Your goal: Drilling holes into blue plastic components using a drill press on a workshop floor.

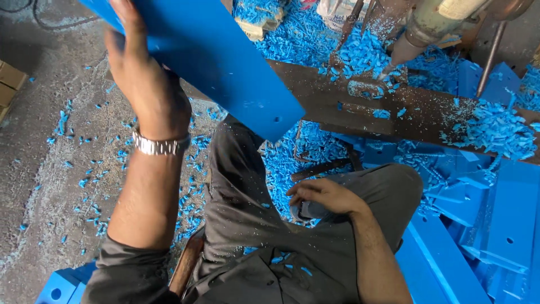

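- Gripping a blue plastic panel (225,56) aloft, your left hand (140,73) is closed on its edge; it could slip.
- Your right hand (323,197) rests loosely curled, empty, on your knee, near the drill bit (394,62).

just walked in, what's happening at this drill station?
A seated person's left hand holds a blue plastic plate up off the work area, away from the drill bit. The right hand rests on their knee, holding nothing. Blue shavings cover the metal table and floor; more blue plates are stacked on the right.

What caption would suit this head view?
Left hand lifts a blue plastic panel; right hand rests on the knee amid blue shavings.
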